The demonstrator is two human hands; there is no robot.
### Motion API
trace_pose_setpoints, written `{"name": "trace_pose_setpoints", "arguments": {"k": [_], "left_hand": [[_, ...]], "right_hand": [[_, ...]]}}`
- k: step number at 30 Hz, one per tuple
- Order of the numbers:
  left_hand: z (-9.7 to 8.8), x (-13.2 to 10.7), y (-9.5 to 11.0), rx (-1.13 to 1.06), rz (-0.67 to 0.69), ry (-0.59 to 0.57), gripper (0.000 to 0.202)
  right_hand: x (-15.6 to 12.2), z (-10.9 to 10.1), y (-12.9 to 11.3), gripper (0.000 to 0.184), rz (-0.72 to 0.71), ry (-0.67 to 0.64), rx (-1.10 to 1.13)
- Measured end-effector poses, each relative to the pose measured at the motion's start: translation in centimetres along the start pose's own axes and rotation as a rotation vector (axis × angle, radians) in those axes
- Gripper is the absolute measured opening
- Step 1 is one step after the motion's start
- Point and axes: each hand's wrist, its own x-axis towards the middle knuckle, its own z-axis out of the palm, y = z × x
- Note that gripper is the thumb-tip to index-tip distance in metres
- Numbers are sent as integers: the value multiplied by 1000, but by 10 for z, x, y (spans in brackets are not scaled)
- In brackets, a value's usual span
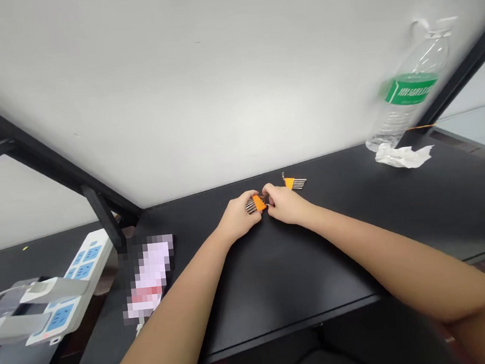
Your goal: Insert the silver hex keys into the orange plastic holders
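My left hand and my right hand meet at the far middle of a black table. Both are closed around a small set of metal hex keys in an orange holder; the key ends stick out toward the left hand. A second orange holder with hex keys lies on the table just beyond my right hand, untouched.
A clear plastic bottle with a green label stands at the far right against the white wall, with a crumpled white tissue at its base. A white and blue power strip with plugs lies at the left. A blurred pink object lies near my left forearm.
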Motion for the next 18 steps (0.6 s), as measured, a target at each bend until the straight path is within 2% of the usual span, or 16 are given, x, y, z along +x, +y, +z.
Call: {"name": "trace_pose_setpoints", "arguments": {"k": [2,5,7,10,12,14,16,18], "left_hand": [[-1,-1,0,6,-10,-4,55],[-4,-1,-4,-17,-21,-14,55],[-5,-1,-7,-58,-34,-16,53],[-7,1,-11,-164,-57,-3,52],[-7,2,-12,-248,-58,16,53],[-5,2,-12,-319,-40,25,55],[-3,2,-10,-363,-11,21,56],[0,1,-7,-368,21,18,55]], "right_hand": [[0,-4,0,36,60,-9,-94],[-1,-16,5,22,147,-60,-228],[-3,-24,11,13,176,-90,-264],[-5,-34,19,11,179,-132,-250],[-5,-36,20,9,140,-125,-198],[-5,-34,16,7,54,-41,-87],[-4,-28,10,9,-32,49,101],[-4,-22,3,12,-63,80,292]]}}
